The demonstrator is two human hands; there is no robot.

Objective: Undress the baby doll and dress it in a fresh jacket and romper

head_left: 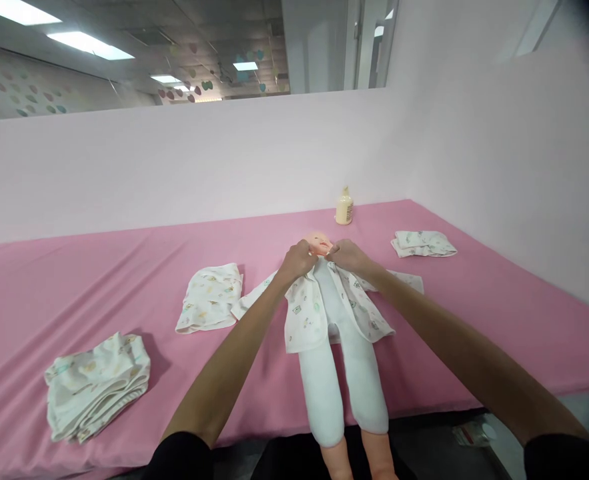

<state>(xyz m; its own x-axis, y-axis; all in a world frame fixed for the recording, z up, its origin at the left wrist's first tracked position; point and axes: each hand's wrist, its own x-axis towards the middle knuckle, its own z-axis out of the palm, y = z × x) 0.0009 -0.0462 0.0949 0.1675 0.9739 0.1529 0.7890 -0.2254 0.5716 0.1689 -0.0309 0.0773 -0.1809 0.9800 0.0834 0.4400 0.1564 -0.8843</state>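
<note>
Pink table (99, 280), baby doll (331, 347) lying on back near front edge. Left hand (300, 259) and right hand (347, 255) pinching printed shirt (307, 310) at doll's neck. Cream bottle (344, 206) standing behind, contents hidden.

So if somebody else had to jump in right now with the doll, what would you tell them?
Left hand: pinching the printed jacket at the neck, by the doll's chin.
Right hand: gripping the jacket's other edge at the neck; both hands almost touch.
Doll: on its back on the pink table, legs hanging over the near edge, white leggings on.
Done: jacket is on and the leggings cover the legs.
Left: jacket front hangs open below the neck, probably needs closing.
Nearby: a folded garment just left, folded stack at the near left, small folded cloth and a bottle beyond.
</note>
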